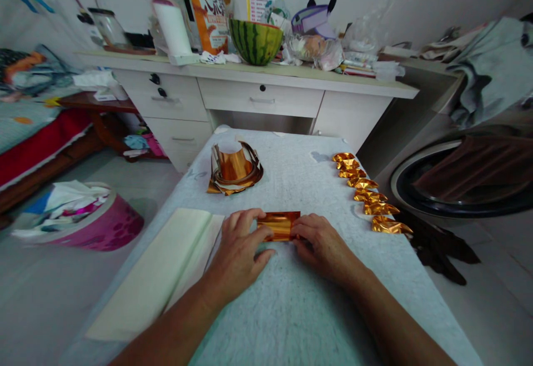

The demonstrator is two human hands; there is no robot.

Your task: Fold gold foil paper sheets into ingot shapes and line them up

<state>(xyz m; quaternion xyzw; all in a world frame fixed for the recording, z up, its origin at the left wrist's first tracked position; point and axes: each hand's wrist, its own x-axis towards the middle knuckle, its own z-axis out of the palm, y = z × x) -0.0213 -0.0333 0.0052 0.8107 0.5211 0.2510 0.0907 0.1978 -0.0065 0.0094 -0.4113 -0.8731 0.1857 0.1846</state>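
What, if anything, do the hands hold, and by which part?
The orange foil, at both ends: the left hand touches its left end, thumb apart; the right hand has fingers on its right end, pinch unclear.

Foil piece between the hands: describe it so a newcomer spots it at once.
On the pale table, find the left hand and right hand. The foil piece lies between them: a smooth rectangle, unlike the curled foil stack behind it or the twisted foil pieces at right.

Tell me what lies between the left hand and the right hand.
In the head view, a piece of shiny copper-coloured foil lies between the left hand and the right hand, one hand at each end.
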